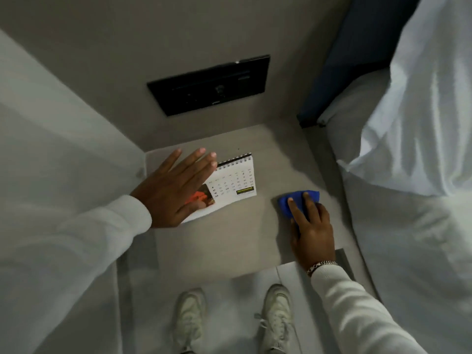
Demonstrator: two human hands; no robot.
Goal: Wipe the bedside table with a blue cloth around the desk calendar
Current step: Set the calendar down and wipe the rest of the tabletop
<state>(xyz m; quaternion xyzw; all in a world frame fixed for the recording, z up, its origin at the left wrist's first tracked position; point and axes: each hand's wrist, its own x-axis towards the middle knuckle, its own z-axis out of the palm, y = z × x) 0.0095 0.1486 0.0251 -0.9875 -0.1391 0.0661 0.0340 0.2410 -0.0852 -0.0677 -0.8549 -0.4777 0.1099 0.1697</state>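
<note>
The grey bedside table [219, 241] fills the middle of the head view. A white spiral-bound desk calendar [235, 180] stands on its left half. My left hand [176, 187] hovers in front of the calendar's left side with fingers spread, hiding part of it; I cannot tell whether it touches the calendar. A folded blue cloth [297, 200] lies on the table's right side near the bed. My right hand [310, 226] presses flat on the cloth, two fingers stretched over it.
A black socket panel [209, 85] is set in the wall behind the table. A bed with white sheets [408, 175] and a dark headboard [357, 60] borders the right. A white wall [51, 136] closes the left. My white shoes [275, 318] stand below the table's front edge.
</note>
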